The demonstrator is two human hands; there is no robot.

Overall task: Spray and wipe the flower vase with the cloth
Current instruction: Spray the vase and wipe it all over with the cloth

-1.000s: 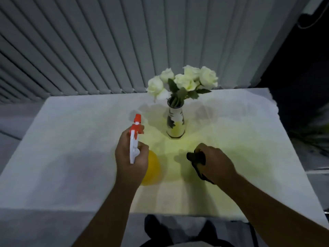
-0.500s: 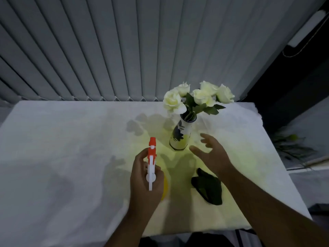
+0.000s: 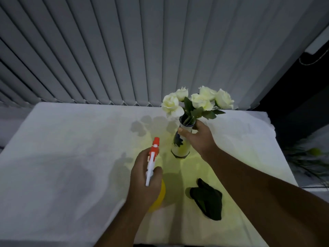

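Observation:
A tall white vase [image 3: 180,147] with dark blue markings holds several white roses [image 3: 197,100] and stands at the middle of the table. My right hand [image 3: 197,138] grips the vase around its upper part, just under the rim. My left hand [image 3: 144,180] holds a yellow spray bottle [image 3: 158,195] with a white and red trigger head [image 3: 154,154]; the nozzle points towards the vase, a short gap away. A dark crumpled cloth [image 3: 207,200] lies on the table below my right forearm, untouched.
The table [image 3: 62,157] is covered in a white cloth and runs up to grey vertical blinds [image 3: 124,50] at the back. Its right edge drops to a dark area with some greenery [image 3: 309,157] on the floor.
My right hand let go of the dark cloth, left it on the table and reached forward to grip the vase. The spray bottle stayed in my left hand, aimed at the vase.

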